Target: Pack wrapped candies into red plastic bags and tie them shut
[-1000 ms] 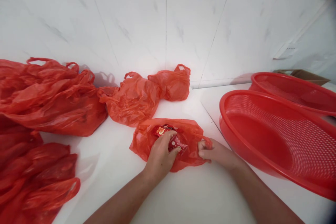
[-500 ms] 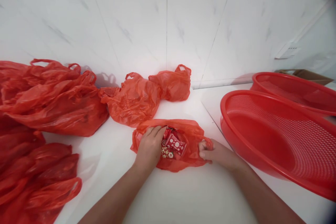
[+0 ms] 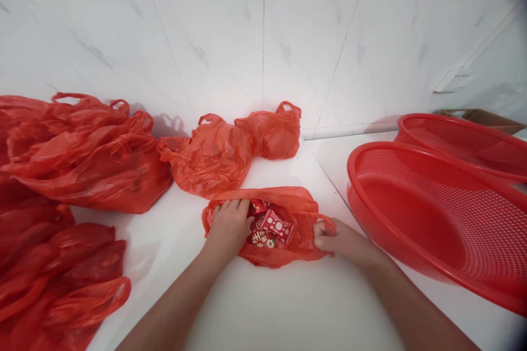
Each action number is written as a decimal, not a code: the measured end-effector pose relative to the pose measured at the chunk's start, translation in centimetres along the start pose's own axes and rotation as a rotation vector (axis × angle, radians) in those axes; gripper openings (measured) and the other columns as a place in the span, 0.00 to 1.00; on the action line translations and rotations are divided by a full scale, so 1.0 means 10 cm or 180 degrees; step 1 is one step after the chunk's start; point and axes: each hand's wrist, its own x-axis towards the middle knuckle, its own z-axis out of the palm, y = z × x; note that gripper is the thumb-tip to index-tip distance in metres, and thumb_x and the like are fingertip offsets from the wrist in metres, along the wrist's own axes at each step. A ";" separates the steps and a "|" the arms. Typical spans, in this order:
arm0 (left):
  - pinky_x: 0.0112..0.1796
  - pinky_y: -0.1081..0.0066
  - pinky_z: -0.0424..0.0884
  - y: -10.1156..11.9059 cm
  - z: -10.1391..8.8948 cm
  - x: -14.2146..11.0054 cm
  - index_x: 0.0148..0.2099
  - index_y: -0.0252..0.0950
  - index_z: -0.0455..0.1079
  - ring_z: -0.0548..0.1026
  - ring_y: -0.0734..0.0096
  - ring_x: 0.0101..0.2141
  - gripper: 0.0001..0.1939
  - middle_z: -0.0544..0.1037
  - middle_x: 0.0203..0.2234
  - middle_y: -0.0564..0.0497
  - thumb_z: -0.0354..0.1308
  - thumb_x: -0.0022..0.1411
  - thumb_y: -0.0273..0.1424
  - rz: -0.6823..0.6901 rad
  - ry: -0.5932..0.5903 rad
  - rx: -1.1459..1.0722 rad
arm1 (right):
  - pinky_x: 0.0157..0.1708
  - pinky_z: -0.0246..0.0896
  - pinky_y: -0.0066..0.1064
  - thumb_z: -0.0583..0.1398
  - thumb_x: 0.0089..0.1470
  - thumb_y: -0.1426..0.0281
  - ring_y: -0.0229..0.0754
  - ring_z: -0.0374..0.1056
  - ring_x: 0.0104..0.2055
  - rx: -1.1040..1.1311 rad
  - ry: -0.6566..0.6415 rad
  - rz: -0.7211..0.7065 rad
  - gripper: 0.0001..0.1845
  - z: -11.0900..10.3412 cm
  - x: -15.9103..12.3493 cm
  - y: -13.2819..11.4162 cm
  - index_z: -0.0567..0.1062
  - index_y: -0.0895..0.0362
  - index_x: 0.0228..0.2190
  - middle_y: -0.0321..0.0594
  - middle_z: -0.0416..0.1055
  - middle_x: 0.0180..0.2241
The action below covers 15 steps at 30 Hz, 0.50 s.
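An unfolded red plastic bag (image 3: 302, 233) lies on the white surface in front of me with its mouth upward. Inside it show several small wrapped packets, among them a red packet with white dots (image 3: 278, 226) and a dark one with cream lettering (image 3: 261, 237). My left hand (image 3: 231, 225) rests at the left side of the mouth, fingers spread over the plastic and thumb beside the packets. Its fingertips are partly hidden, and no packet shows in its grasp. My right hand (image 3: 340, 240) is closed around the bag's handle loop (image 3: 327, 221) at the right.
Behind the bag, two filled red bags (image 3: 214, 156) (image 3: 274, 134) stand near the tiled wall. More red bags (image 3: 102, 170) are heaped at left. Two red perforated plastic baskets (image 3: 411, 219) (image 3: 465, 142) occupy the right, with a cardboard box (image 3: 489, 119) behind them.
My left hand has shifted left, from over the packets to the bag's left side, uncovering more of them. My right hand keeps its hold on the handle.
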 end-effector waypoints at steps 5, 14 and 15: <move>0.41 0.62 0.64 0.01 -0.03 0.01 0.44 0.36 0.66 0.69 0.55 0.43 0.12 0.73 0.40 0.44 0.56 0.58 0.32 -0.0108 0.0377 -0.0039 | 0.24 0.48 0.26 0.59 0.46 0.66 0.33 0.51 0.23 -0.0038 0.0007 0.0024 0.15 -0.01 0.00 0.01 0.59 0.56 0.18 0.30 0.54 0.19; 0.36 0.65 0.65 0.00 -0.01 0.01 0.41 0.38 0.67 0.72 0.60 0.40 0.07 0.76 0.36 0.48 0.49 0.63 0.32 -0.0191 0.0189 -0.0292 | 0.24 0.48 0.26 0.58 0.47 0.68 0.33 0.51 0.23 -0.0066 0.0007 0.0020 0.13 -0.01 0.00 0.00 0.59 0.56 0.18 0.30 0.55 0.19; 0.37 0.65 0.65 0.01 -0.01 0.01 0.41 0.38 0.67 0.72 0.60 0.40 0.07 0.76 0.37 0.48 0.49 0.63 0.31 -0.0201 0.0196 -0.0329 | 0.24 0.48 0.26 0.58 0.47 0.69 0.33 0.51 0.23 -0.0076 0.0013 0.0025 0.13 0.00 0.00 0.00 0.59 0.56 0.18 0.30 0.55 0.19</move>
